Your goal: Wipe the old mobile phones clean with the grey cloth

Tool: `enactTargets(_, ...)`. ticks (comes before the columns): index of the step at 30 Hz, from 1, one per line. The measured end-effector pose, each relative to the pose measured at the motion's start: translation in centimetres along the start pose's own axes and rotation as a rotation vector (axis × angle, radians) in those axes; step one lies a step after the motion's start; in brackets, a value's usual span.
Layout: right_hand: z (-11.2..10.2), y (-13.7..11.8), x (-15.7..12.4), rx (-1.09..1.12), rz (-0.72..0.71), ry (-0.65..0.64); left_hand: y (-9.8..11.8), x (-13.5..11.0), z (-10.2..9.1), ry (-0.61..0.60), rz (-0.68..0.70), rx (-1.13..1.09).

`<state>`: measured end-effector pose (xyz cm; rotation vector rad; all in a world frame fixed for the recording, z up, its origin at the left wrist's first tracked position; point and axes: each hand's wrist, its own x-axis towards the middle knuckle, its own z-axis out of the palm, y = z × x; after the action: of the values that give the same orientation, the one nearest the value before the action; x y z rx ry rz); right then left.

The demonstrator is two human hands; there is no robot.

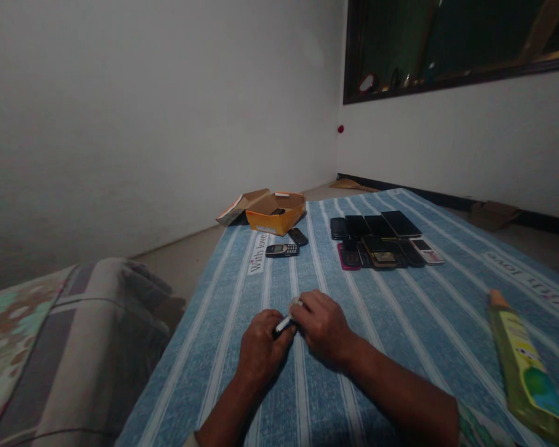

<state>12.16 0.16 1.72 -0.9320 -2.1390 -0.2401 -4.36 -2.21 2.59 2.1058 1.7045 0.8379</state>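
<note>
My left hand (261, 351) and my right hand (323, 326) meet low over a blue striped cloth (400, 310). Both are closed around a small dark object with a pale edge (284, 324), held between them; what it is stays unclear. Farther off on the cloth lie a small keypad phone (282, 250) and a dark phone (298, 236). To the right of those, several dark phones (382, 239) are laid out in two rows.
An open orange box (276, 213) with its lid beside it sits at the far end of the cloth. A green and yellow packet (524, 360) lies at the right. A folded grey blanket (97, 347) is on the left. White walls and a dark window (456, 43) stand behind.
</note>
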Motion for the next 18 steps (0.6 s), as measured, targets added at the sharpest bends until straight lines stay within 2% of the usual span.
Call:
enactTargets(3, 0.2, 0.3, 0.0, -0.078, -0.004, -0.029, 0.0, -0.1, 0.1, -0.004, 0.012, 0.011)
enactTargets(6, 0.5, 2.7, -0.3, -0.118, 0.199, -0.056, -0.1, -0.1, 0.1, -0.022, 0.008, 0.039)
enactTargets(9, 0.5, 4.4, -0.6, -0.025, 0.343, -0.039, -0.1, -0.1, 0.2, -0.037, 0.0, 0.06)
enactTargets(14, 0.4, 3.2, -0.4, 0.068, 0.209, -0.022, 0.0, 0.0, 0.3, -0.054, -0.002, 0.12)
enactTargets(16, 0.5, 3.1, -0.3, 0.047, 0.244, -0.055, 0.2, 0.1, 0.2, -0.072, -0.009, 0.139)
enactTargets(18, 0.6, 3.8, -0.3, 0.04, 0.35, -0.089, 0.5, 0.2, -0.1, -0.101, -0.019, 0.165)
